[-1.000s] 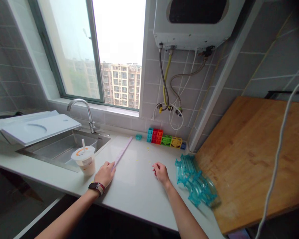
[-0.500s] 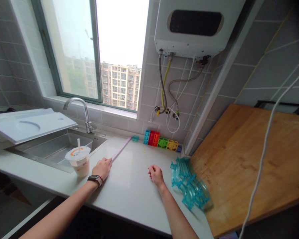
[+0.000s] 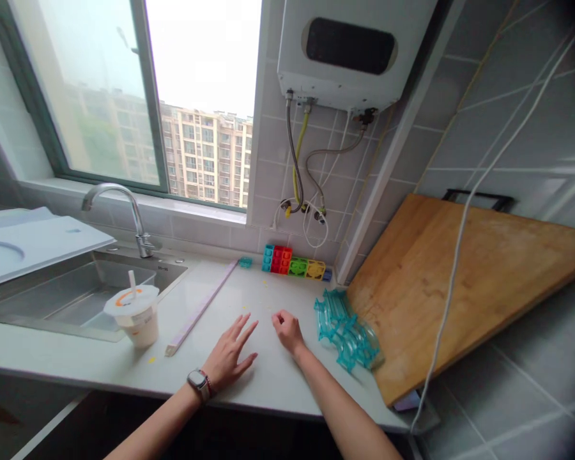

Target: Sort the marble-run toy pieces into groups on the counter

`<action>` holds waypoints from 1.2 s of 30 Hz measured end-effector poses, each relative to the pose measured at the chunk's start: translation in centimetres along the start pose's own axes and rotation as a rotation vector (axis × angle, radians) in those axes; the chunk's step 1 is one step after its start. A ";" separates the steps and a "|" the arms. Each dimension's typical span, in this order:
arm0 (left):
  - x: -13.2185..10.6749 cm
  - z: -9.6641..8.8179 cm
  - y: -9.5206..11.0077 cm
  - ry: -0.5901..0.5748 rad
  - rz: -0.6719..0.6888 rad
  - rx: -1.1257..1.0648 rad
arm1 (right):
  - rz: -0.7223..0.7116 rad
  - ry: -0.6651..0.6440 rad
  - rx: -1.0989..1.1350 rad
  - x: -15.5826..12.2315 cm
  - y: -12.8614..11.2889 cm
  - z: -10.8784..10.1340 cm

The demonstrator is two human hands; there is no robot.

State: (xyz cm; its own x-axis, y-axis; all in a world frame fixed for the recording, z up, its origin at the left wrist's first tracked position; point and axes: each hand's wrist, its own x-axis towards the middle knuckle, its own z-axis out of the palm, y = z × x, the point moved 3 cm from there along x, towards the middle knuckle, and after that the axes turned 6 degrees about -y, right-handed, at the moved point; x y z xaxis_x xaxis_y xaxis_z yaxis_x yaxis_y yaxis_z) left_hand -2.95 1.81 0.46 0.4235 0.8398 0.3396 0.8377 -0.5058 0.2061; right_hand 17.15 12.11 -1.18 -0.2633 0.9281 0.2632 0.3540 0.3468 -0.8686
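My left hand (image 3: pixel 230 353), with a watch at the wrist, is spread open low over the white counter (image 3: pixel 278 383) and holds nothing. To its left lies a long pale purple strip (image 3: pixel 204 308), apart from the fingers. My right hand (image 3: pixel 287 329) is curled closed above the counter; whatever it may hold is hidden. Clear teal plastic pieces (image 3: pixel 347 332) are piled to the right of that hand. Beyond both hands, against the wall, stands a row of coloured plastic blocks (image 3: pixel 282 260), and a small teal piece (image 3: pixel 245 262) lies beside the strip's far end.
A lidded drink cup with a straw (image 3: pixel 138 316) stands between the sink (image 3: pixel 84 329) and the strip. A large wooden board (image 3: pixel 464 287) leans at the right, with a white cable (image 3: pixel 455 262) hanging before it. Small yellow bits (image 3: pixel 152 360) dot the counter.
My left hand has let go of the purple strip, moved right and spread its fingers. The right hand stays closed. The view has shifted to the right.
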 end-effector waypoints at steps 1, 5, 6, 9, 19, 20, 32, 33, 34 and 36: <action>0.0 0.0 0.8 -0.032 0.041 0.005 | -0.012 -0.015 -0.007 -0.2 -0.5 0.1; 0.1 0.1 2.7 -0.063 0.170 0.043 | -0.045 -0.128 0.017 -1.0 -2.7 1.5; 0.1 0.2 2.9 -0.048 0.191 0.051 | -0.050 -0.166 0.029 -1.3 -3.3 2.0; 0.1 0.6 3.0 0.011 0.231 0.050 | -0.048 -0.257 0.055 -2.2 -5.0 4.0; -0.1 3.3 1.1 -0.115 0.233 -0.008 | 0.038 -0.178 -0.063 -4.6 -5.8 6.5; -0.1 3.4 1.1 -0.144 0.230 -0.021 | 0.035 -0.170 -0.084 -4.7 -5.8 6.3; 1.3 1.9 0.1 -0.187 -0.008 -0.683 | -0.077 -0.059 -0.249 -7.7 -5.8 4.4; 1.5 1.9 -0.1 -0.183 -0.025 -0.702 | -0.066 -0.035 -0.256 -7.8 -5.7 4.3; 1.6 1.7 -0.3 -0.178 -0.046 -0.727 | -0.048 -0.004 -0.262 -7.8 -5.7 4.0; 1.8 1.4 -0.6 -0.176 -0.082 -0.778 | 0.000 0.061 -0.269 -7.8 -5.4 3.5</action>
State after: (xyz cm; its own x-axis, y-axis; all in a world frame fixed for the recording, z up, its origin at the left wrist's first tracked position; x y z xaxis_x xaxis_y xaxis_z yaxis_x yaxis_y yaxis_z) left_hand -2.18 3.85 -0.34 0.4737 0.8662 0.1589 0.4151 -0.3788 0.8272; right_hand 14.10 2.56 0.01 -0.2118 0.9316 0.2953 0.5813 0.3630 -0.7282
